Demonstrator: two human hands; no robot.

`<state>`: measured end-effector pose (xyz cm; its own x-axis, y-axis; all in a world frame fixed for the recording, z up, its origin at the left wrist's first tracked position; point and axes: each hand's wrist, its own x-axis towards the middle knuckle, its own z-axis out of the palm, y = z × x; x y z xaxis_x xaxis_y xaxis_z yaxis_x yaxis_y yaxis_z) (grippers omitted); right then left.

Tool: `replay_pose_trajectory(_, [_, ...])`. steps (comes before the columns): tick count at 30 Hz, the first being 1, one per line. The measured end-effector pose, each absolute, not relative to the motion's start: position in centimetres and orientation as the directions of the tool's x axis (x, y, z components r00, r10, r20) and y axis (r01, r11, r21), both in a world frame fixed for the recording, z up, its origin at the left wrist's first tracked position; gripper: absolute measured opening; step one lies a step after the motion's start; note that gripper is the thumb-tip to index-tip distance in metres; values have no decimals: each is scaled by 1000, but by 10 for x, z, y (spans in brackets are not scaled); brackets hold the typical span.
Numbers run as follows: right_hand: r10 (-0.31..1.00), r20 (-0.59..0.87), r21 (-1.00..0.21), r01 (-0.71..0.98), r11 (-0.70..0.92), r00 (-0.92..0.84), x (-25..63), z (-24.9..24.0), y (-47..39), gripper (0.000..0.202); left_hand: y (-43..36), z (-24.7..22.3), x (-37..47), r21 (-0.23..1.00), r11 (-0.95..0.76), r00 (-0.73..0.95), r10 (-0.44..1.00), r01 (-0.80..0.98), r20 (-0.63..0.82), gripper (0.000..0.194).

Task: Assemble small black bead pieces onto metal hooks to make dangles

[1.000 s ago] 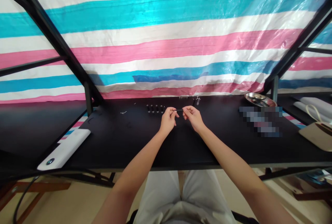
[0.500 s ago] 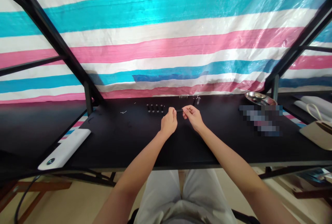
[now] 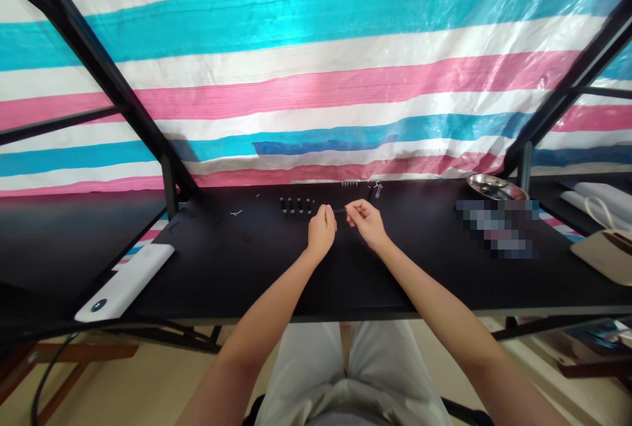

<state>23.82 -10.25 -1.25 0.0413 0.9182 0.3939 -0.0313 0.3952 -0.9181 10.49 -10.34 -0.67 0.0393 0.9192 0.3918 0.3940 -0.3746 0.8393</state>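
Observation:
Between my two hands runs a thin dark rod-like piece (image 3: 340,211), too small to name more exactly. My left hand (image 3: 322,230) is closed around its left end. With thumb and fingertips, my right hand (image 3: 366,220) pinches the other end. Just left of my hands, several short black cylinders with pale ends (image 3: 295,205) stand in a row on the black table (image 3: 222,268). Behind my hands lies a row of small metallic pieces (image 3: 349,184). Near it, beyond my right hand, are a thin wire-like loop (image 3: 374,184) and a small clear piece (image 3: 378,192).
A shiny metal dish (image 3: 496,187) sits at the back right, with a blurred-out patch in front of it. On the left lies a long white device (image 3: 126,281). White scraps (image 3: 236,213) are on the table. A beige bag (image 3: 605,256) is at far right. Black frame posts (image 3: 168,182) rise at both sides.
My hands stay almost in place on the dark rod-like piece, with only slight finger movement. The view has shifted very slightly.

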Motion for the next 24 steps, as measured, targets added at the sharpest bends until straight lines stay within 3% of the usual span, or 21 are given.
replay_pose_trajectory(13, [852, 522, -841, 187, 507, 36, 241, -14, -108, 22, -95, -10, 107, 998, -41, 52, 998, 40, 39, 39])
replay_pose_trajectory(24, [842, 538, -826, 229, 516, 41, 243, -12, -109, 21, -94, -8, 108, 996, 56, 53, 997, -67, -53, 35])
